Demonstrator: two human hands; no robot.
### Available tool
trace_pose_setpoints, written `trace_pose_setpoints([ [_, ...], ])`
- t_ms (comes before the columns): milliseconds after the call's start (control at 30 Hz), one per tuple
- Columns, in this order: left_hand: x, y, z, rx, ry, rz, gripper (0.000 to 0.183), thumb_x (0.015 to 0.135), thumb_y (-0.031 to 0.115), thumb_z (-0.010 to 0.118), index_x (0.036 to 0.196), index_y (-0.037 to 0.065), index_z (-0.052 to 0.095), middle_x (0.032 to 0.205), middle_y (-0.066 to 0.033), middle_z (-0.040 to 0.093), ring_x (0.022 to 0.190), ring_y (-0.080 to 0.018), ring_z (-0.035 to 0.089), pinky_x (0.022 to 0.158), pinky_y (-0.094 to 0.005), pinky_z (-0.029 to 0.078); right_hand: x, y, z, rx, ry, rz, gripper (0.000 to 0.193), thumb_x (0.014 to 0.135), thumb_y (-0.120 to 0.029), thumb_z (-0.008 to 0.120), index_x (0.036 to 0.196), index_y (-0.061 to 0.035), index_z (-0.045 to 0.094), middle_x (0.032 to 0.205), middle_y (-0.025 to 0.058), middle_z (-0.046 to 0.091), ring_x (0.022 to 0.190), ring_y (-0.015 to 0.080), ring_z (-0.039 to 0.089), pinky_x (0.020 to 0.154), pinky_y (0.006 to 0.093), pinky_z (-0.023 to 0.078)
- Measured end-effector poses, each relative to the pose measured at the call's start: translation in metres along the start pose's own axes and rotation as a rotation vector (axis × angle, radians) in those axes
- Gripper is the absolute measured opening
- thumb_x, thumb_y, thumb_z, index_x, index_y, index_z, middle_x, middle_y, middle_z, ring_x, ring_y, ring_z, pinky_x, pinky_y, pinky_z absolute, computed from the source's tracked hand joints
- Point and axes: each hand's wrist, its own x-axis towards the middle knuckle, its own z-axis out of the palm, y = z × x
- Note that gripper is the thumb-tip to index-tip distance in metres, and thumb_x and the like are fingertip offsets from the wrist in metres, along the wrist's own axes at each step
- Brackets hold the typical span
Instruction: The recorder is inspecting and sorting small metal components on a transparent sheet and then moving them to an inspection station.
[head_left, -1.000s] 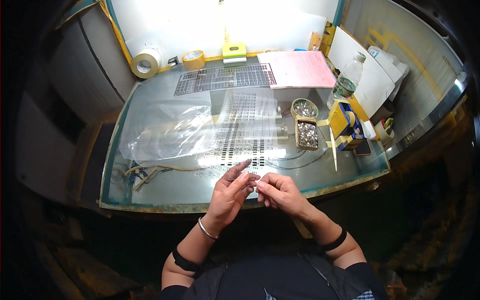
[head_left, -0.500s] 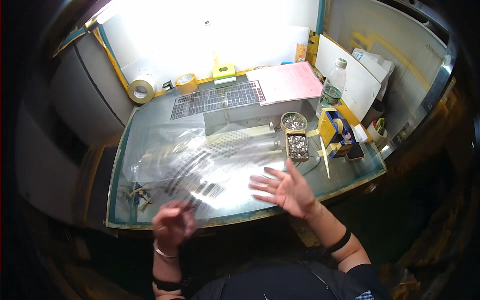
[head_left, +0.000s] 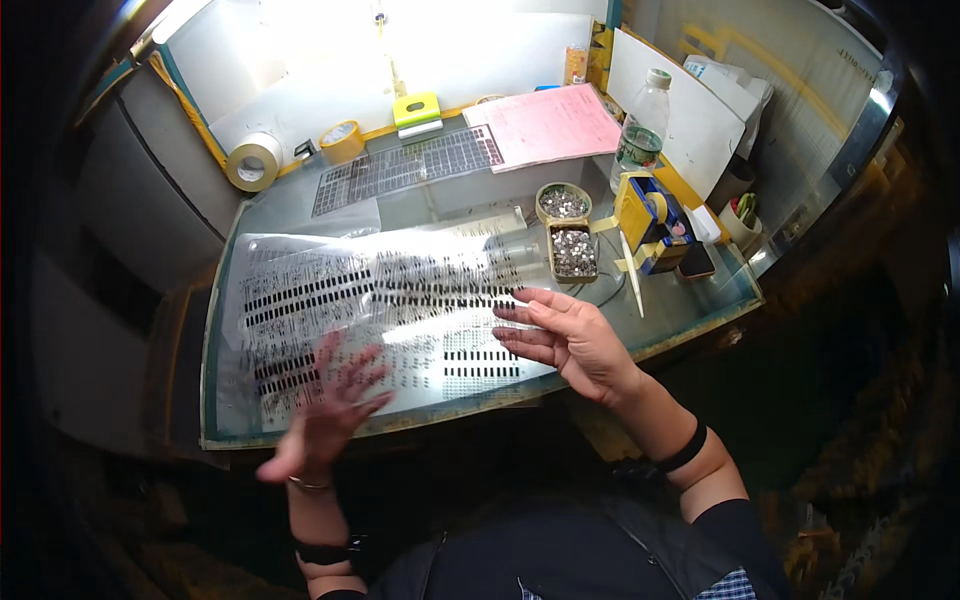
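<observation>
In the head view, a clear film printed with black marks (head_left: 430,318) spreads across the near left and middle of the glass-topped table (head_left: 690,305). Its long axis runs roughly left to right, crosswise to the person, with one end toward the table's left edge and the other by the right hand (head_left: 567,342). The rows of black bars follow that direction; those on the left half climb a little toward the right. Glare and see-through layers make it hard to tell whether it is one sheet or several.

The right hand is at the film's right end, loosely open, its fingers pointing left, apart from one another and slightly bent. Whether it pinches the edge or only touches it cannot be told. The left hand (head_left: 335,400) is blurred at the film's near left part, spread wide, fingers pointing up and to the right, thumb out to the left. No grip shows in it; whether it lies over or under the film is unclear.

Beyond the film lies a dark grid sheet (head_left: 400,168), its long axis also left to right, the right end farther away. Right of the film stand a round tin (head_left: 563,202) and a rectangular tin (head_left: 573,252), both filled with small shiny pieces, just beside a tape dispenser (head_left: 650,222).
</observation>
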Motion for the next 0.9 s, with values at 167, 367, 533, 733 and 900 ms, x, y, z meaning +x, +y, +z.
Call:
trace_pose_setpoints([
  [167,0.042,-0.082,0.055,-0.052,0.34,-0.149,0.055,0.09,0.025,0.061,0.133,-0.002,0.04,0.132,-0.0153,0.047,0.123,-0.025,0.047,0.106,-0.041,0.036,0.001,0.012,0.018,-0.079,-0.032,-0.029,0.032,0.096,-0.014,0.049,0.121,0.0041,0.042,0.113,0.0197,0.058,0.101,0.0261,0.062,0.087,0.0336,0.053],
  [367,0.061,-0.094,0.057,-0.187,0.464,-0.229,0.036,0.099,0.021,0.041,0.121,-0.007,0.049,0.117,-0.0208,0.058,0.11,-0.0304,0.058,0.097,-0.0413,0.047,0.013,-0.018,-0.031,-0.721,0.059,-0.146,0.037,0.095,-0.019,0.054,0.123,0.0035,0.048,0.108,0.0114,0.059,0.093,0.0169,0.061,0.079,0.0281,0.051],
  [533,0.057,-0.089,0.055,-0.22,0.468,-0.272,0.033,0.097,0.017,0.045,0.117,-0.008,0.051,0.113,-0.0245,0.06,0.105,-0.0332,0.061,0.092,-0.0412,0.051,0.039,-0.061,-0.058,-1.742,0.418,-0.528,0.013,0.079,-0.014,0.068,0.088,-0.0052,0.07,0.086,0.016,0.065,0.078,0.0293,0.064,0.072,0.0376,0.05],
  [733,0.057,-0.087,0.052,-0.223,0.457,-0.279,0.031,0.094,0.015,0.051,0.115,-0.008,0.053,0.112,-0.0239,0.061,0.103,-0.0321,0.062,0.089,-0.0399,0.053,0.051,-0.063,-0.063,-1.88,0.374,-0.359,0.015,0.074,-0.013,0.071,0.087,-0.005,0.071,0.088,0.0143,0.061,0.084,0.0297,0.061,0.077,0.0382,0.048],
  [900,0.056,-0.086,0.052,-0.205,0.449,-0.29,0.029,0.092,0.012,0.054,0.115,-0.007,0.053,0.111,-0.0227,0.061,0.102,-0.0309,0.063,0.088,-0.0383,0.053,0.053,-0.061,-0.066,-1.831,0.354,-0.439,0.012,0.074,-0.011,0.071,0.082,-0.0025,0.068,0.085,0.0144,0.061,0.083,0.0289,0.061,0.076,0.0378,0.048],
])
